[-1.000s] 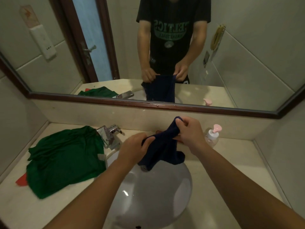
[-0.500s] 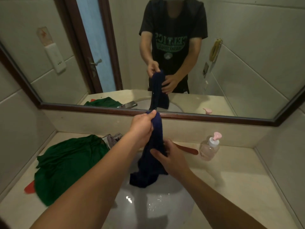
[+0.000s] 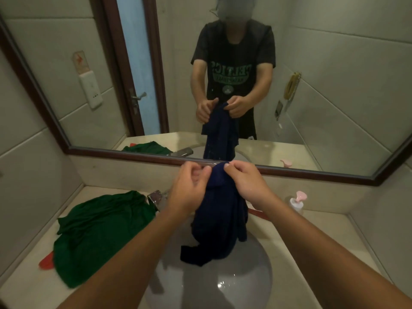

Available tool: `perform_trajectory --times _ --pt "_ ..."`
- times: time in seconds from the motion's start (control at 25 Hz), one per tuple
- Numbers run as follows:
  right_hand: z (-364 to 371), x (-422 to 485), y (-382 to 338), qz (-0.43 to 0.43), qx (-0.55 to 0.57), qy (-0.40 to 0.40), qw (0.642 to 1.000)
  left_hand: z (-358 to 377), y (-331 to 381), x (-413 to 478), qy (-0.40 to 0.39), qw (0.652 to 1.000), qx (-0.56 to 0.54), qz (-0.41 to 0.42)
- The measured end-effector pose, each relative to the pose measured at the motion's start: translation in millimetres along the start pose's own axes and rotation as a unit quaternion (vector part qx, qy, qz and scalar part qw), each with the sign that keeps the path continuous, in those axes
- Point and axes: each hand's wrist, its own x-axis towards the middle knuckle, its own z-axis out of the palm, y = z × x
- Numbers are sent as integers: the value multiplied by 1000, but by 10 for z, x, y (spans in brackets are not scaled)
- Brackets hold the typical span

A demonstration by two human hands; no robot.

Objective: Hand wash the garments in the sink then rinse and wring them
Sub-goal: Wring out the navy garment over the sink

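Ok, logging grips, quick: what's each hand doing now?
Left hand: beside the navy garment; grip cannot be told.
Right hand: holding the garment's top.

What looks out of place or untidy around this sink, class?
Nothing spilled or damaged. Only the green garment looks untidy: it lies crumpled on the counter left of the sink, with a red item poking out beneath it.

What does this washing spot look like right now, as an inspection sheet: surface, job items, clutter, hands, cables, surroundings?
Surface: beige counter, white sink with water droplets.
Job's things: navy garment hangs over the sink; green garment heaped on the counter left of the faucet.
Clutter: pump bottle at right; red item under the green garment.
Hands: right hand pinches the navy garment's top; left hand against it, grip unclear.
Cables: nothing seen.
Surroundings: mirror behind the counter, tiled walls.
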Motion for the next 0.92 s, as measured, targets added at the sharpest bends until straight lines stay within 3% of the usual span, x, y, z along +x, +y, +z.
perform_trajectory --times 0.12,0.2,0.28,0.44,0.6,0.8,0.92 --pt "-78 -4 -213 32 25 -49 998 152 54 -98 -71 981 -134 123" --pt "-158 -4 -262 44 17 -68 997 227 66 -76 -6 979 -130 157" --pt "-217 -21 -205 40 9 -64 997 278 149 -40 58 984 -95 137" --pt "-270 -157 173 4 104 -66 992 295 446 104 35 986 -149 66" --pt "-126 -173 581 -16 67 -30 997 193 657 260 -32 991 -115 63" --pt "-91 -134 634 -20 45 42 998 8 750 418 40 990 -113 76" --pt "-113 -78 629 -54 -45 72 995 -131 728 472 73 990 -94 77"
